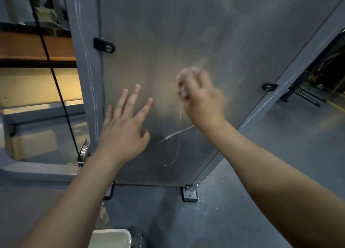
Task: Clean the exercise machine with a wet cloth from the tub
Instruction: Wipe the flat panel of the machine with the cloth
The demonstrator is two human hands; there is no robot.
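The exercise machine's grey metal panel (168, 33) fills the middle of the view, set between grey frame posts. My right hand (202, 98) grips a pale wet cloth (183, 77) and presses it against the panel; hand and cloth are blurred. Water runs and drips down the panel below it. My left hand (124, 128) lies flat on the panel with fingers spread, left of the cloth. A corner of the pale tub (112, 238) shows at the bottom edge.
A black cable (50, 64) runs down at the left past a pulley (84, 150). Black brackets with bolts (104, 45) fix the panel to the frame. Black feet (189, 194) stand on the grey floor, which is wet by the tub. More equipment lies at the far right.
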